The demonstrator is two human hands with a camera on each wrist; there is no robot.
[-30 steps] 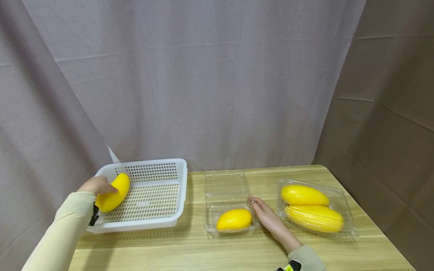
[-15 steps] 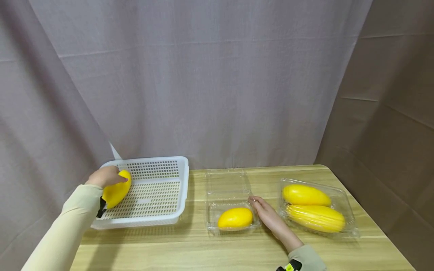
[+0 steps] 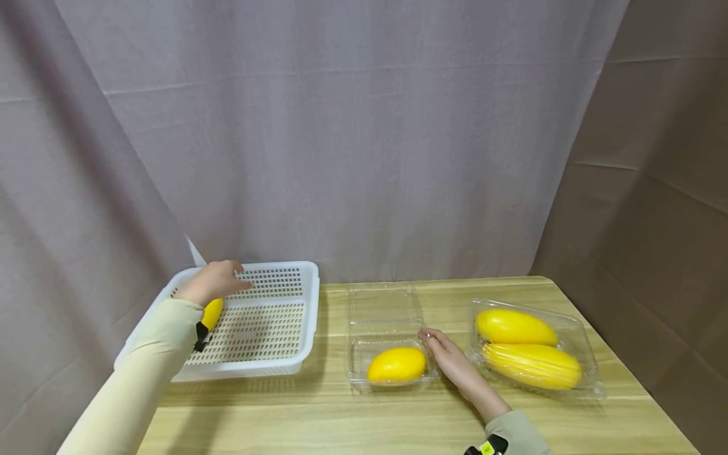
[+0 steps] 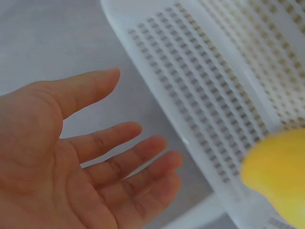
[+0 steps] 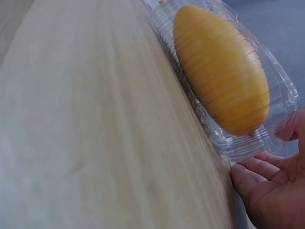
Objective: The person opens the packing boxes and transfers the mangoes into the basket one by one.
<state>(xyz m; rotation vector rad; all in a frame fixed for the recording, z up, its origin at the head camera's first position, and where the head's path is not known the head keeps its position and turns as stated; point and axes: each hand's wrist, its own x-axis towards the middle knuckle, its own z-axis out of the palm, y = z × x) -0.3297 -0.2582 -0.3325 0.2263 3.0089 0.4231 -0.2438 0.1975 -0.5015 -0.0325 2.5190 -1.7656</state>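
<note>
Releasing done: rounded yellow fruit [image 4: 281,176], gripped moment ago, is left in white perforated plastic basket [image 3: 250,366] below freed, spread left hand [image 3: 216,282]; clear plastic box [image 3: 359,360] is touched by straight-fingered right hand [image 3: 454,368].

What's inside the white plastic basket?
One yellow fruit shows, toward the left end of the white plastic basket. The left sleeve hides most of it in the head view; whether anything else lies under that arm can't be seen.

Basket [image 3: 267,368] left on table [image 3: 341,423], fruit [image 3: 397,364] in middle box [image 3: 359,354], two fruits [image 3: 531,364] in right box [image 3: 577,338]
</note>
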